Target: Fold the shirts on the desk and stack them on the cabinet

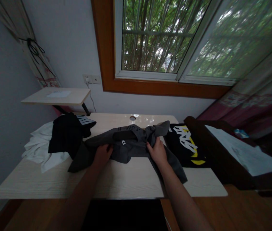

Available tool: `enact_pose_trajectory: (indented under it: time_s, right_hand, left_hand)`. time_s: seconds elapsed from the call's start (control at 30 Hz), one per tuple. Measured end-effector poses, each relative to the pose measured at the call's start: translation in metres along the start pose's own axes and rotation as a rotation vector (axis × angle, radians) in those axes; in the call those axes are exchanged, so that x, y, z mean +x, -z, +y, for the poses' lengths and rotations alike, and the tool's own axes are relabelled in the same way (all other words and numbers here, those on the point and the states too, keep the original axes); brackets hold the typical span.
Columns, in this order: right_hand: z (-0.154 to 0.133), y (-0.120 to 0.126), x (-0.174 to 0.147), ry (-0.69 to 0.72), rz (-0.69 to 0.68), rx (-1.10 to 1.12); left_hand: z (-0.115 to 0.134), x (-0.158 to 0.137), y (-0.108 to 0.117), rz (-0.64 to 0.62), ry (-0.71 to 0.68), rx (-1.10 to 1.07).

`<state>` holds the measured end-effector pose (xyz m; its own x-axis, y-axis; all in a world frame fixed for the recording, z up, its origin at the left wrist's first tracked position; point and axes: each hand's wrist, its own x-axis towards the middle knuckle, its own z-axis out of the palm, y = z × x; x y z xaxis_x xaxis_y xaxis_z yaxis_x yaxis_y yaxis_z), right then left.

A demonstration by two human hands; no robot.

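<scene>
Your grey garment [136, 149] lies rumpled across the middle of the worktop [131, 179], its neckline open and a small white label [123, 142] showing inside. Your right hand [157, 151] is closed on a bunched part of it, thumb and fingers pinching the cloth. Your left hand [103, 156] has its fingers curled at the garment's near edge; you cannot tell whether they grip.

Room to either side is tight. On your left, a black garment [66, 134] sits over a white one [38, 144], with a striped piece of cloth [86, 120] by it; the grey cloth reaches up against the black. On your right, a black shirt [182, 144] with white and yellow print lies flat, touching the grey cloth. Behind the left pile, a raised shelf [37, 96] carries a sheet of paper [58, 94]. Just beyond the worktop's right side stands dark brown furniture [222, 160] with a pale sheet [244, 150] on it.
</scene>
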<state>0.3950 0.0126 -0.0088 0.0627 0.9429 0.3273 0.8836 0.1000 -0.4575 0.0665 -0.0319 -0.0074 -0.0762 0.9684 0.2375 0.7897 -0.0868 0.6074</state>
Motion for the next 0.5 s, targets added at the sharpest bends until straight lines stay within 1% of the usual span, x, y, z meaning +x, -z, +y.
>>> enact_pose_trajectory:
  time_s: [0.23,0.5]
  right_hand:
    - [-0.0022,-0.0006,-0.0024,0.019,0.045,-0.026]
    - [-0.0088,0.0052,-0.007,0.086,0.051,-0.097]
  left_hand:
    - [0.0005,0.0005,-0.0011,-0.089,0.045,0.103]
    - [0.0052,-0.0013,0.0014,-0.085,0.025,0.097]
